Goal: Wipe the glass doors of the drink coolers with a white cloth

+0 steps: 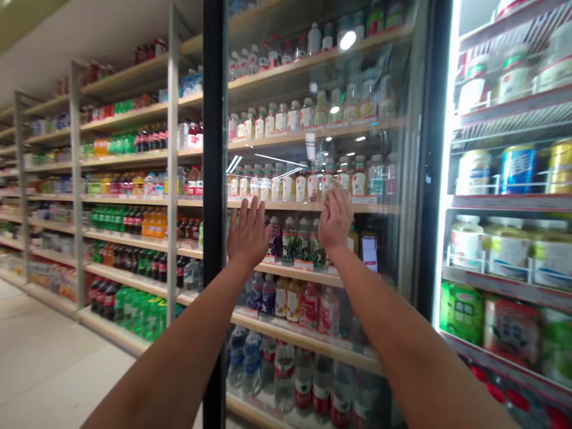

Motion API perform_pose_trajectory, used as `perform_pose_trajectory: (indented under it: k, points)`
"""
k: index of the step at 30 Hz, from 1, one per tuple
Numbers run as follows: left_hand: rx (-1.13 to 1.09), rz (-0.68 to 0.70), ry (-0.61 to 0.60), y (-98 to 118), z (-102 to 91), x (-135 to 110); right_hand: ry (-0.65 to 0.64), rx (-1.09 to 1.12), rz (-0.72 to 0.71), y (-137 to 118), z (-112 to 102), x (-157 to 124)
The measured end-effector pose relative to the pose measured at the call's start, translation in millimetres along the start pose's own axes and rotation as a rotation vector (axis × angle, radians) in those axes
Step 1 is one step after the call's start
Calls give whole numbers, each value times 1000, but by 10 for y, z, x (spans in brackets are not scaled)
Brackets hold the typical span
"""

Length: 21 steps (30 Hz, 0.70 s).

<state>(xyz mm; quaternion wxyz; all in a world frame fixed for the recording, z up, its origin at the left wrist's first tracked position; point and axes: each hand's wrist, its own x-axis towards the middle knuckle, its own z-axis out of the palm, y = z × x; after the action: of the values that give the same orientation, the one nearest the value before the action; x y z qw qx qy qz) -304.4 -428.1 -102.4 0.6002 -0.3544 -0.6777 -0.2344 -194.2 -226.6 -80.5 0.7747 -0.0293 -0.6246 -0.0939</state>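
Note:
A glass fridge door (384, 250) with a black frame (213, 179) stands swung out in front of me. My left hand (248, 233) is open, fingers spread, its palm flat against the glass beside the black frame edge. My right hand (335, 219) is raised against the same pane a little to the right, fingers together and slightly blurred, holding nothing that I can see. Through the glass show wooden shelves of bottled drinks (304, 185).
The lit fridge interior (509, 238) at the right holds cans, jars and packs on wire shelves. Long wooden shelves of drink bottles (129, 220) run down the left wall. A pale tiled floor (49, 363) lies at the lower left.

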Motion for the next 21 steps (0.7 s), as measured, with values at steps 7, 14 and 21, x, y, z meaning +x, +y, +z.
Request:
perform_pose_trajectory:
  k: [7,14,21]
  points:
    - [-21,18,5,4,-7,-5,-363,41,-508,-155,-77,-230]
    - [-15,20,-3,-6,24,-89,-151,-5,-154,-145,-31,-368]
    - [-30,17,5,-31,66,-101,-224,-17,-512,-195,-51,-458]
